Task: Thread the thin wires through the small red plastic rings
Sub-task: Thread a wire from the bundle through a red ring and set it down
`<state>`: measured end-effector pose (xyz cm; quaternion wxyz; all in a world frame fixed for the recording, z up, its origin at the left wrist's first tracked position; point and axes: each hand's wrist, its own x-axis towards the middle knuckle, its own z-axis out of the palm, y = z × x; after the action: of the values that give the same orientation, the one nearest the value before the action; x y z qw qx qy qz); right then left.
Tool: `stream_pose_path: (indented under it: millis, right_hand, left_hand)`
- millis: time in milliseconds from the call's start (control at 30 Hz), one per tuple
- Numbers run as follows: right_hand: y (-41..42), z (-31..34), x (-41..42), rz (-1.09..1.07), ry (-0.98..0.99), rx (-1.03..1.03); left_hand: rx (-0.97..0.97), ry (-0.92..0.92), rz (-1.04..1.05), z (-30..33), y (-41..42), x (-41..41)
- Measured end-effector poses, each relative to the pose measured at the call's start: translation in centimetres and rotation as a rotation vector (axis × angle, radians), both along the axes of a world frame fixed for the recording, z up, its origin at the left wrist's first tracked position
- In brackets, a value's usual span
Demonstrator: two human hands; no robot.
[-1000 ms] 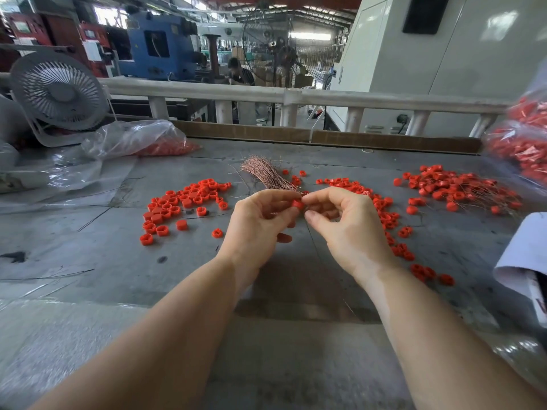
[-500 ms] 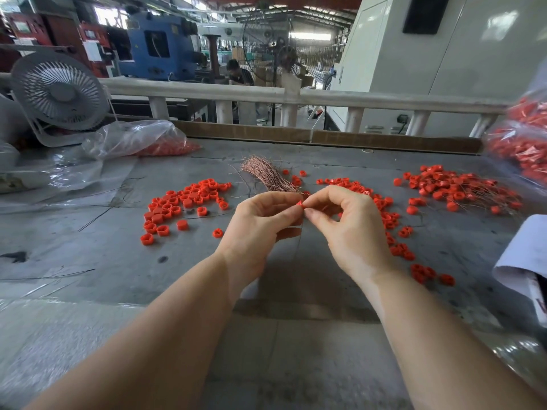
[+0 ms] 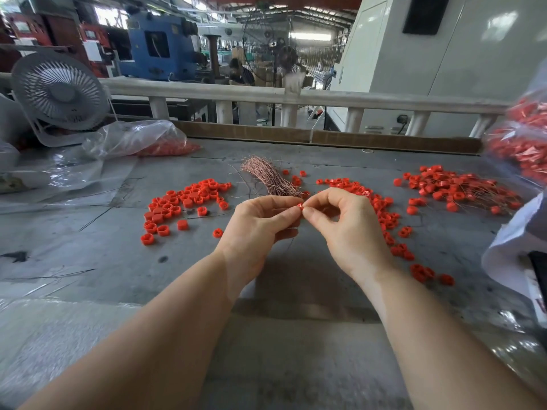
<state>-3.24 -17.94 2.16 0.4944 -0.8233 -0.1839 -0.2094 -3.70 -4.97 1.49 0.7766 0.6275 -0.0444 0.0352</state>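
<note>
My left hand (image 3: 260,229) and my right hand (image 3: 349,229) meet above the middle of the grey table (image 3: 118,261). Between their fingertips sits one small red ring (image 3: 299,206), pinched from both sides. A thin wire trails down below my left hand; which hand holds it I cannot tell. A bundle of thin copper wires (image 3: 266,176) lies just behind the hands. Loose red rings (image 3: 183,202) are scattered to the left. A band of more rings (image 3: 387,220) runs down the right. Rings with wires through them (image 3: 455,187) are heaped at the far right.
A clear bag of red rings (image 3: 142,140) and a white desk fan (image 3: 59,93) stand at the back left. Another bag of red parts (image 3: 524,137) hangs at the right edge, white paper (image 3: 515,241) below it. A railing (image 3: 266,96) borders the table's far side.
Both hands have risen slightly. The right hand's fingers have spread, and the ring shows more clearly between the fingertips.
</note>
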Motion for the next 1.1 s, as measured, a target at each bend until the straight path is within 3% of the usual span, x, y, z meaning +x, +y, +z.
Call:
stream_pose_path:
  millis: [100,333,467,767,833,1000,1100]
  right_hand:
    - [0.1,-0.2,0.0,-0.04,-0.006,-0.131]
    - [0.0,-0.1,0.1,-0.028,0.161,-0.128]
    - [-0.4,0.1,0.5,-0.006,0.217,0.082]
    - [-0.6,-0.1,0.8,-0.089,0.136,0.11]
    - [-0.8,-0.2,0.7,-0.156,0.106,0.005]
    - [-0.6,-0.9,0.3,-0.325,0.151,-0.479]
    - [-0.7,-0.9,0.3,-0.33,0.178,-0.549]
  left_hand:
    - [0.101,-0.047,0.038,-0.1,-0.1,0.0]
    - [0.212,-0.116,0.04,0.0,-0.3,0.0]
    - [0.229,-0.122,0.063,-0.1,-0.3,0.0]
    - [-0.143,0.018,-0.021,0.3,0.0,0.0]
    - [-0.209,0.036,-0.051,0.4,0.0,0.0]
    - [-0.293,0.058,-0.097,0.4,0.1,0.1]
    - [-0.297,0.064,-0.114,0.4,0.0,0.1]
